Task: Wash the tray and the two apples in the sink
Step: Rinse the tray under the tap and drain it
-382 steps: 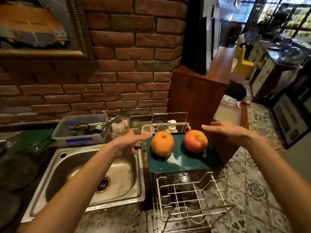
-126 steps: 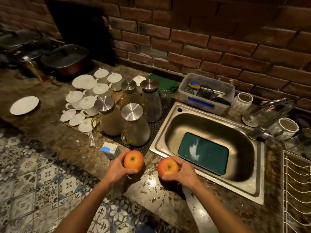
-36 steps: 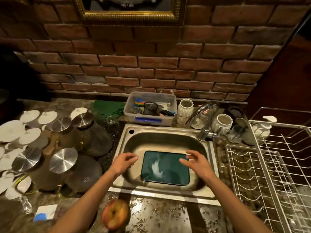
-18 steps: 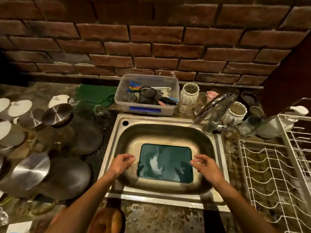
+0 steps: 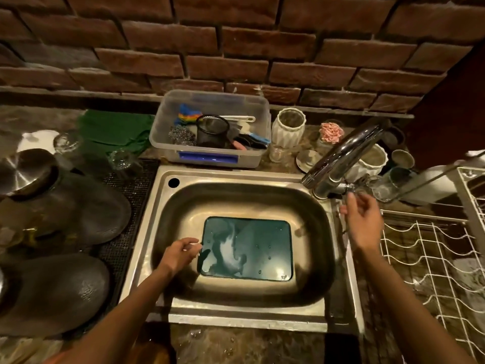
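Lying flat on the bottom of the sink (image 5: 236, 302), the green tray (image 5: 258, 249) has both hands near it, neither gripping anything.

Left hand (image 5: 178, 256) hovers loosely curled at the tray's left edge; whether fingertips touch it is unclear. Right hand (image 5: 363, 222), fingers relaxed and apart, is raised just below the tap (image 5: 341, 156) lever. The apples cannot be made out: only a blurred rounded shape shows at the bottom edge. Open basin surrounds the tray; a wire rack (image 5: 433, 258) is cut off at right.
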